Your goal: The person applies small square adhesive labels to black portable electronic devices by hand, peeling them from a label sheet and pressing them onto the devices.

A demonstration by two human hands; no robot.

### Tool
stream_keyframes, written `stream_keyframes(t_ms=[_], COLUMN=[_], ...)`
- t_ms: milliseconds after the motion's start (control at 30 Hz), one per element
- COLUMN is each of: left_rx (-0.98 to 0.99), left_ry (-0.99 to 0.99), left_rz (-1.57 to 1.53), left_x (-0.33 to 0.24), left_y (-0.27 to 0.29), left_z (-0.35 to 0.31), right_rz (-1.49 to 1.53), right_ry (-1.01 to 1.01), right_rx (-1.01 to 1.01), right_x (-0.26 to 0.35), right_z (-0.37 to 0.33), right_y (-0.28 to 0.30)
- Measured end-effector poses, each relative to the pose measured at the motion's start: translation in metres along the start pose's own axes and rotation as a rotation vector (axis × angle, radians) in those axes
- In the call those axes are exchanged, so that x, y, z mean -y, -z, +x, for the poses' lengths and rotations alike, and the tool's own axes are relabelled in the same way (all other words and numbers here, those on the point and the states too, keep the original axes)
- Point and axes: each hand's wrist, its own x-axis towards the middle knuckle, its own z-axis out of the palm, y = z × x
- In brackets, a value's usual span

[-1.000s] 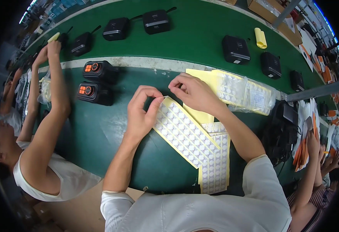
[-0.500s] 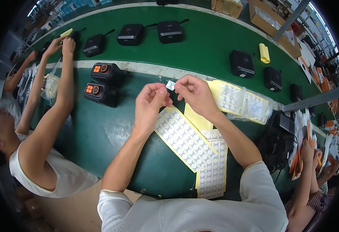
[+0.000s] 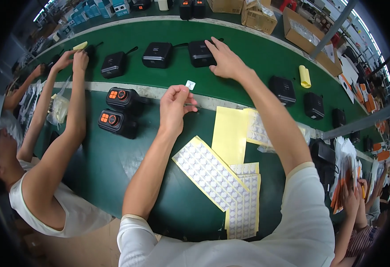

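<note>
Between the thumb and fingertips of my left hand (image 3: 174, 107) is a small white square sticker (image 3: 190, 85), held by its lower edge. My right hand (image 3: 227, 60) stretches across the green belt, fingers spread, at the right side of a black box-shaped device (image 3: 200, 54). Its fingertips reach the device's top edge and the thumb sits by the lower corner; the hand is not closed round it. A sheet of round-printed stickers (image 3: 210, 173) lies on the bench below my hands, overlapping another sticker sheet (image 3: 244, 209). Beside them is a plain yellow backing sheet (image 3: 228, 135).
More black devices (image 3: 157, 55) stand along the belt, with a rolled yellow sheet (image 3: 304, 76) at right. Two black devices with orange buttons (image 3: 118, 123) sit left on my bench. A co-worker's arms (image 3: 77, 98) work at left; a metal post (image 3: 359, 118) crosses at right.
My right hand has left the sticker and moved forward to the black device on the belt. My left hand still holds the sticker, now slightly farther forward. The view has shifted a little.
</note>
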Motion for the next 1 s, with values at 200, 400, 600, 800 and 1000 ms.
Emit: stream_keyframes(t_ms=[200, 400, 600, 800, 1000], left_rx=[0.133, -0.018, -0.035, -0.078, -0.104], left_ry=[0.036, -0.004, 0.035, 0.041, 0.054], left_rz=[-0.119, -0.046, -0.058, -0.118, -0.170], left_x=[0.000, 0.009, 0.019, 0.027, 0.034], left_y=[-0.013, -0.011, -0.034, -0.048, -0.056], left_z=[0.018, 0.048, 0.070, 0.075, 0.077], right_rz=[-0.099, 0.066, 0.453, 0.441, 0.423], right_ry=[0.065, -0.111, -0.183, -0.204, -0.250], right_rx=[0.427, 0.435, 0.362, 0.326, 0.346], right_x=[-0.050, -0.018, -0.032, -0.024, -0.016], right_z=[0.047, 0.043, 0.023, 0.012, 0.005], right_y=[0.000, 0.020, 0.010, 0.013, 0.025])
